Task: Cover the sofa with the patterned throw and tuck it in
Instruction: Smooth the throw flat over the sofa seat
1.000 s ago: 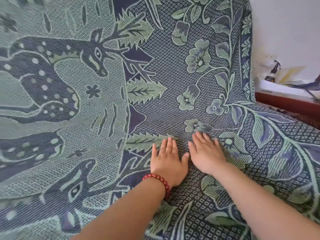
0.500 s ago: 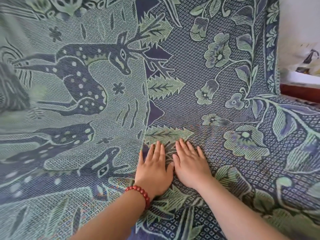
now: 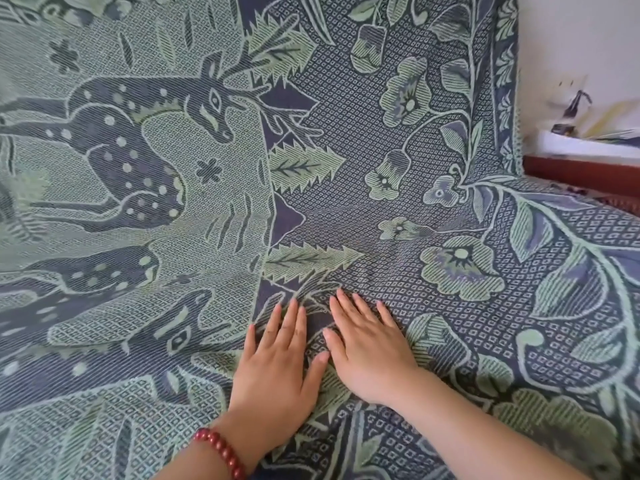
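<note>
Plainly, from the head camera, the patterned throw (image 3: pixel 346 202) already lies over the whole sofa: up the backrest at the far side and down across the seat at the near side, with a soft crease running left to right where the two meet. Both hands rest palm-down on the seat part, side by side and just apart. The left hand (image 3: pixel 277 368), with a red bead bracelet (image 3: pixel 221 452) at its wrist, and the right hand (image 3: pixel 370 355) are flat with fingers stretched out, grasping nothing; their fingertips reach toward that crease, where small wrinkles gather.

The cloth looks like a thick woven blanket, soft and limp, with some weight, I would judge. Its rough weave should grip under a flat palm rather than slide, so pressing and pushing with the fingers seems the fitting way to feed it into the gap. A pinch on a fold would serve for pulling slack.

At the far right the bordered edge (image 3: pixel 507 98) of the throw hangs down the backrest end, beside a white wall (image 3: pixel 571 46) and a red-brown ledge (image 3: pixel 581 168) with blurred items on it. Room to the left along the crease is wide and open; the right end is closer to that ledge.
</note>
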A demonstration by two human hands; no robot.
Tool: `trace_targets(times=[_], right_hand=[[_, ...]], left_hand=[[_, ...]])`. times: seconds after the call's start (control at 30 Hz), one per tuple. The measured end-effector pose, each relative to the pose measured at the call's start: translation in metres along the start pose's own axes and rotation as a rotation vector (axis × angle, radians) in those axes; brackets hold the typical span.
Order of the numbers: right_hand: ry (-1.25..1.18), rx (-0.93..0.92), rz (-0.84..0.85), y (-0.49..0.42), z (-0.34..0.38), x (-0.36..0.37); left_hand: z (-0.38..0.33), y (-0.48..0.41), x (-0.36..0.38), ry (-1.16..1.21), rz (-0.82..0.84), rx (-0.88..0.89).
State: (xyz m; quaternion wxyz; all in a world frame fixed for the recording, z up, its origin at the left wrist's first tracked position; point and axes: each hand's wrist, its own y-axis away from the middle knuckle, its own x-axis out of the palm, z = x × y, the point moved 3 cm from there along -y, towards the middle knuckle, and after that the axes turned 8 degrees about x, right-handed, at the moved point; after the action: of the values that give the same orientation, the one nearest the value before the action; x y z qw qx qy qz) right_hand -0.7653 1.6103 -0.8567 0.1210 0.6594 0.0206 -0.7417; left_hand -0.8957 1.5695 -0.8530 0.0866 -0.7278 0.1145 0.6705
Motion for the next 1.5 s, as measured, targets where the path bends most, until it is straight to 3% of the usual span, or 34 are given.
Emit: trace_targets(times=[0.23, 0.53, 0.67, 0.83, 1.1, 1.5], right_hand=[[0.006, 0.063, -0.114, -0.009, -0.038, -0.048], [0.03, 0.101, -0.006, 0.013, -0.081, -0.026], [-0.113, 0.101, -0.081, -0.001, -0.092, -0.056], [-0.103, 0.164, -0.103, -0.025, -0.112, -0.066], [0.0, 0.177, -0.003, -0.025, -0.124, -0.033], [-0.098, 0.293, -0.174, -0.026, -0.169, -0.081]], left_hand=[[-0.039, -0.039, -0.026, 0.069, -0.09, 0.067], [-0.075, -0.038, 0.009, 0.033, 0.071, 0.183], [-0.087, -0.055, -0.011, 0.091, 0.015, 0.164], [-0.115, -0.095, -0.023, 0.102, -0.051, 0.177], [-0.126, -0.092, 0.011, 0.025, 0.125, 0.2], [-0.163, -0.159, -0.028, 0.054, -0.018, 0.297]])
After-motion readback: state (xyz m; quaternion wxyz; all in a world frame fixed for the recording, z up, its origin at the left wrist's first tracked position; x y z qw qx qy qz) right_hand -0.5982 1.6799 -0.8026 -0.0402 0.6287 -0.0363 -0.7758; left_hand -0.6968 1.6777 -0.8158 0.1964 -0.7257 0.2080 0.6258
